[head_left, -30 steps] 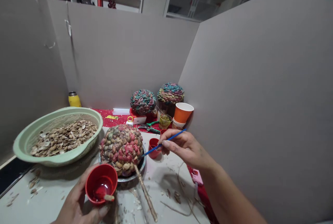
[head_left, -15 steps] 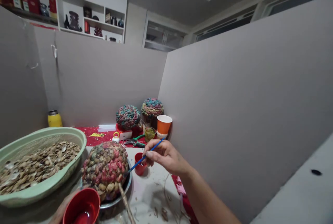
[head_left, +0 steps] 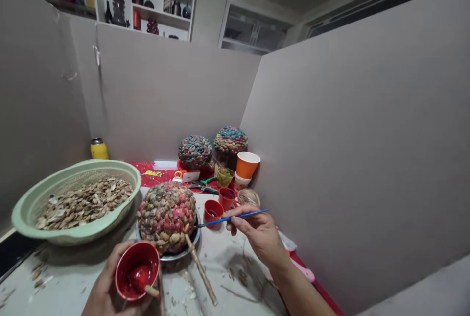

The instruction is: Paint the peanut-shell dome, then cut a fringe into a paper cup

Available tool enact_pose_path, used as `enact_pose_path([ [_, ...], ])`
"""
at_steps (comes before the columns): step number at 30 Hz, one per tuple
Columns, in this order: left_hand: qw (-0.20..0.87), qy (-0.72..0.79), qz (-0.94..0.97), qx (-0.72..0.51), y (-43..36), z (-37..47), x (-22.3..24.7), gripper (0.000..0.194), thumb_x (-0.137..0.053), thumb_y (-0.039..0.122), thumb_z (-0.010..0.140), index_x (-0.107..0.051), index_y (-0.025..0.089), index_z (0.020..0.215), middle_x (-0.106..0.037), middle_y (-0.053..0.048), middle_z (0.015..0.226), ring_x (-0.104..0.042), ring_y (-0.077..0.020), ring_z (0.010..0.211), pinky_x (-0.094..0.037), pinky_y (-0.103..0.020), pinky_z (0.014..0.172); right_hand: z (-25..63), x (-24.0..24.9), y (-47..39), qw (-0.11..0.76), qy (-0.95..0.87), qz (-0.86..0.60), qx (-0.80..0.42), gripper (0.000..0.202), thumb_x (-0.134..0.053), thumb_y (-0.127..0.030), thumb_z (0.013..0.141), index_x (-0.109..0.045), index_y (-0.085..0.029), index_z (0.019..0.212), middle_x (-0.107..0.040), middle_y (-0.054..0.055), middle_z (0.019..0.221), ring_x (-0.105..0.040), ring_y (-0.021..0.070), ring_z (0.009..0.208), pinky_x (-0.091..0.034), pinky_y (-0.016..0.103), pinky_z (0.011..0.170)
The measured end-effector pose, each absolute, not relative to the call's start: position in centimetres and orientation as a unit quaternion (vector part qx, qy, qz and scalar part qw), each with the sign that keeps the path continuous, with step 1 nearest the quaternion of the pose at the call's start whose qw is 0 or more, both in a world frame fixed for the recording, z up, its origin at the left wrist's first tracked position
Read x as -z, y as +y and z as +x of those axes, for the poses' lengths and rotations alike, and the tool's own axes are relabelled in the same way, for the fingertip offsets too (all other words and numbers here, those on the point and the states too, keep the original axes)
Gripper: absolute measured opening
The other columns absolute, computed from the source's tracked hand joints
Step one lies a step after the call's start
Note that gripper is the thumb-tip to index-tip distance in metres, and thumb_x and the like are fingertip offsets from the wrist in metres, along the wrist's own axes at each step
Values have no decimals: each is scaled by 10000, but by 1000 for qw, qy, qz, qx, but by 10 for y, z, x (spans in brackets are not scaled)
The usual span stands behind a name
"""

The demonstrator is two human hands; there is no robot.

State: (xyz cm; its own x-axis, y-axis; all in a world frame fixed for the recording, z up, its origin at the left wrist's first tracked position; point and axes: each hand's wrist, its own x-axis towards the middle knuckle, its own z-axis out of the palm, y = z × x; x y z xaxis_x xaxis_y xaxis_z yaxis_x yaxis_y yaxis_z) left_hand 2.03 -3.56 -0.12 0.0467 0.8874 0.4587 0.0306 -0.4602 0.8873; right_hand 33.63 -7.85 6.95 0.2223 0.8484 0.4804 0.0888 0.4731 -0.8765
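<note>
My left hand (head_left: 105, 284) is wrapped round a red cup (head_left: 123, 289) with liquid inside, low in the view; a short stick tip shows at its rim. My right hand (head_left: 253, 232) pinches a thin blue brush (head_left: 240, 215), whose dark tip points left at the lower right side of a dome (head_left: 165, 213) covered in nut-like pieces. Some of these pieces are red or pink, others tan. The dome rests in a metal bowl (head_left: 176, 257). A stick (head_left: 201, 274) slants down from the dome onto the table.
Left stands a green basket (head_left: 82, 232) of flat shells. Beyond my right hand are two red cups (head_left: 213, 210), a twine ball (head_left: 248, 198), an orange cup (head_left: 247, 165), green-handled pliers (head_left: 207, 188) and two multicoloured domes (head_left: 196, 152). Grey panels (head_left: 169, 85) surround the table.
The view has tilted down and shifted left, showing more of the table, my left hand and the held cup. The brush lies flatter, its tip still beside the dome.
</note>
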Motion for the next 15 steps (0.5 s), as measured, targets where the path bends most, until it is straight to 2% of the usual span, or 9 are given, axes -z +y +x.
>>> enact_pose_path([
  [4, 353, 356, 667, -552, -31, 9, 4, 631, -873, 572, 717, -667, 263, 1228, -781, -78, 1123, -777, -271, 969, -642, -326, 893, 322, -67, -90, 684, -552, -432, -200, 175, -820, -378, 881, -805, -205, 866, -814, 72, 800, -732, 172, 615, -626, 260, 559],
  [8, 301, 333, 733, -512, -22, -8, 12, 638, -895, 393, 735, -624, 258, 1297, -766, -97, 1195, -782, -292, 1012, -654, -349, 896, 315, -68, -96, 681, -602, -407, -92, 43, -756, -248, 935, -798, -240, 934, -831, 70, 890, -786, 209, 730, -671, 318, 656],
  [12, 240, 329, 766, -497, -18, -13, 13, 664, -889, 318, 733, -598, 263, 1327, -744, -106, 1233, -776, -308, 1038, -648, -376, 930, 314, -68, -101, 632, -683, -366, -3, 241, -691, -84, 933, -782, -271, 1055, -841, 66, 912, -815, 239, 835, -681, 375, 762],
  [15, 227, 318, 777, -493, -18, -13, 11, 689, -887, 324, 733, -585, 290, 1351, -761, -97, 1209, -782, -316, 1023, -655, -377, 916, 316, -71, -107, 590, -729, -346, 3, 308, -648, -56, 937, -762, -264, 1134, -842, 92, 924, -821, 254, 819, -685, 390, 742],
])
